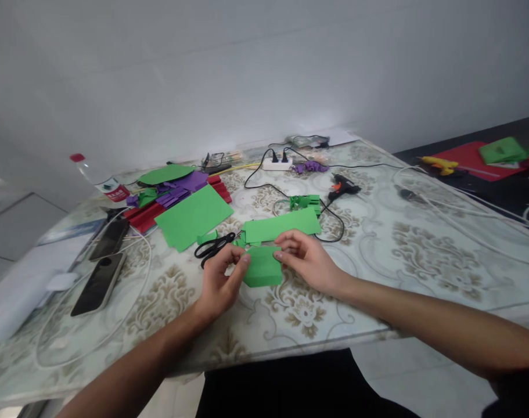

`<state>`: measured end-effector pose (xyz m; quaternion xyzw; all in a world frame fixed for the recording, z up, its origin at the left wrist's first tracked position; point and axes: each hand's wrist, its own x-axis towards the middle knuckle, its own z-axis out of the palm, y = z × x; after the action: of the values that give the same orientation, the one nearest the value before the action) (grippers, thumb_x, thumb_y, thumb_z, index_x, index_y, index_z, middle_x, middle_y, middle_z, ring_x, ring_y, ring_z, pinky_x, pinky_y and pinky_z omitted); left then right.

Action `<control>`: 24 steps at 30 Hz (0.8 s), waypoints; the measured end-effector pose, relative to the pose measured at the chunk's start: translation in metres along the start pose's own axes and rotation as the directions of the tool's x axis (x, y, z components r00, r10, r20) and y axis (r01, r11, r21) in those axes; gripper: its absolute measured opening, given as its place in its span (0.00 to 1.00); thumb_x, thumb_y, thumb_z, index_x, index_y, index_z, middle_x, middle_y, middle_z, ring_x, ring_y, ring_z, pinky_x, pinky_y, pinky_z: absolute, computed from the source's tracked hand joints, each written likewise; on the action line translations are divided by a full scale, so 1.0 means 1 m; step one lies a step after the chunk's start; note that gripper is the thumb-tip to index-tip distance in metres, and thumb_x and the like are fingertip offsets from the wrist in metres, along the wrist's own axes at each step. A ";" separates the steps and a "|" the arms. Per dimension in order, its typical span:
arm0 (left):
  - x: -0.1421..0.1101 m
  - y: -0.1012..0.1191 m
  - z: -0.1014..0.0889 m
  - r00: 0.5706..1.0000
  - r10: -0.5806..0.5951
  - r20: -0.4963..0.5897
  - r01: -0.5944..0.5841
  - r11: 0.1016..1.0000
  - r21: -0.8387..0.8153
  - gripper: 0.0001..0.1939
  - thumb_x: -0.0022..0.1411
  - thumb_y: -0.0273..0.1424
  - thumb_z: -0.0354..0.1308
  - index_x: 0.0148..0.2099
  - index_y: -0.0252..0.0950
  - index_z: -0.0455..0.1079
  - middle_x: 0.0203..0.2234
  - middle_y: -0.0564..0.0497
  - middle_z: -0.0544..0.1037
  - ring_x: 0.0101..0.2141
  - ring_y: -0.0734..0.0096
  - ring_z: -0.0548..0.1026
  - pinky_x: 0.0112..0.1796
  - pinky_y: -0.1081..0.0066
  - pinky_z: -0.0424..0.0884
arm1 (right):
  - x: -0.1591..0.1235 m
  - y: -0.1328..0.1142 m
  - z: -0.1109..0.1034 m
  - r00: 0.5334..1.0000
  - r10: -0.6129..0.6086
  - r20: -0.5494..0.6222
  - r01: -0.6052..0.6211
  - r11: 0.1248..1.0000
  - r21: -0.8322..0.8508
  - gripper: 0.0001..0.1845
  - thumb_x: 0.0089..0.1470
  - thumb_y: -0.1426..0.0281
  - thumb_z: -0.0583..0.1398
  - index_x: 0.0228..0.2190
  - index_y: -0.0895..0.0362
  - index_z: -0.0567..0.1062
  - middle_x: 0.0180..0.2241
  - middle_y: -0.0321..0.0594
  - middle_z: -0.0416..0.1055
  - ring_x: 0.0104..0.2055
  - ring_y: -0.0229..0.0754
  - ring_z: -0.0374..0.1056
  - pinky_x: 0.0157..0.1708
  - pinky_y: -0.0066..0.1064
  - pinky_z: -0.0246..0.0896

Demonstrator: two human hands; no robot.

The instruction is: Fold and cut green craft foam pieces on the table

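Between my two hands is a small piece of green paper (263, 268), with a crease running across it. My left hand (223, 276) pinches its left edge between thumb and fingers. At the right edge, my right hand (308, 261) grips it the same way. Just beyond lies a long green paper strip (285, 225) on the table. Black-handled scissors (212, 247) rest by my left hand, their blades partly covered by green scraps. A fringed green paper piece (305, 203) lies behind the strip.
A black glue gun (345, 187) and a white power strip (277, 164) with cords stand at the back. Green sheets (194, 217), purple and red papers are piled left. Two phones (99, 284) and a bottle (101, 180) are further left. A yellow glue gun (441, 165) lies far right.
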<state>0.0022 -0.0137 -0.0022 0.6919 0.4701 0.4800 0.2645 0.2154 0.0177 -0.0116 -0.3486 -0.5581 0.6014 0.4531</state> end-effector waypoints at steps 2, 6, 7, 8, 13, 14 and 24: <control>0.000 -0.001 0.000 1.000 -0.007 0.006 0.007 1.000 -0.007 0.12 0.68 0.38 0.55 0.33 0.37 0.67 0.23 0.55 0.65 0.26 0.74 0.62 0.28 0.72 0.61 | 0.000 -0.001 0.000 1.000 0.002 -0.007 -0.003 1.000 -0.002 0.18 0.51 0.57 0.68 0.38 0.53 0.71 0.31 0.35 0.71 0.31 0.37 0.69 0.31 0.30 0.68; 0.001 -0.002 0.001 1.000 -0.013 0.016 0.013 1.000 -0.006 0.11 0.68 0.37 0.56 0.34 0.37 0.67 0.23 0.55 0.65 0.26 0.74 0.63 0.29 0.72 0.61 | 0.000 -0.001 -0.001 1.000 -0.008 -0.020 0.008 1.000 0.002 0.17 0.52 0.58 0.68 0.38 0.54 0.71 0.31 0.34 0.70 0.30 0.36 0.68 0.31 0.30 0.67; 0.001 -0.002 0.001 1.000 -0.011 0.017 0.012 1.000 -0.008 0.11 0.68 0.37 0.56 0.34 0.37 0.67 0.23 0.55 0.65 0.26 0.74 0.63 0.29 0.72 0.61 | 0.000 0.000 -0.001 1.000 -0.011 -0.025 0.011 1.000 0.001 0.17 0.52 0.59 0.67 0.39 0.54 0.71 0.31 0.35 0.70 0.30 0.36 0.68 0.31 0.30 0.68; 0.001 -0.002 0.001 1.000 -0.008 0.019 0.009 1.000 -0.010 0.11 0.68 0.37 0.56 0.34 0.37 0.67 0.23 0.55 0.65 0.26 0.74 0.63 0.29 0.72 0.61 | 0.000 0.000 -0.001 0.999 -0.014 -0.030 0.014 1.000 -0.002 0.17 0.53 0.59 0.67 0.39 0.54 0.71 0.31 0.35 0.70 0.31 0.36 0.68 0.31 0.30 0.68; 0.000 -0.002 0.001 1.000 -0.006 0.011 0.006 1.000 -0.012 0.11 0.68 0.36 0.56 0.34 0.37 0.67 0.24 0.55 0.66 0.26 0.74 0.63 0.30 0.72 0.61 | 0.000 0.000 -0.002 0.998 -0.029 -0.050 0.029 1.000 -0.001 0.17 0.52 0.59 0.68 0.39 0.53 0.71 0.31 0.34 0.70 0.31 0.36 0.69 0.32 0.30 0.68; 0.000 -0.002 0.001 1.000 -0.008 0.007 0.008 1.000 -0.016 0.11 0.68 0.36 0.56 0.34 0.37 0.67 0.24 0.55 0.66 0.26 0.74 0.63 0.30 0.72 0.61 | 0.000 0.000 -0.002 0.998 -0.030 -0.055 0.030 1.000 0.000 0.17 0.52 0.59 0.68 0.39 0.53 0.71 0.31 0.34 0.70 0.31 0.36 0.69 0.32 0.30 0.68; 0.001 -0.005 0.001 1.000 0.013 -0.001 -0.013 0.998 -0.060 0.09 0.68 0.34 0.56 0.35 0.35 0.67 0.24 0.56 0.65 0.26 0.76 0.62 0.29 0.74 0.60 | 0.001 -0.001 -0.002 0.998 -0.027 -0.048 0.028 1.000 0.010 0.18 0.52 0.58 0.68 0.38 0.55 0.72 0.31 0.34 0.70 0.30 0.36 0.69 0.31 0.29 0.67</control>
<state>0.0014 -0.0110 -0.0061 0.6863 0.4511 0.4960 0.2820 0.2169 0.0190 -0.0106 -0.3529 -0.5486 0.5895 0.4764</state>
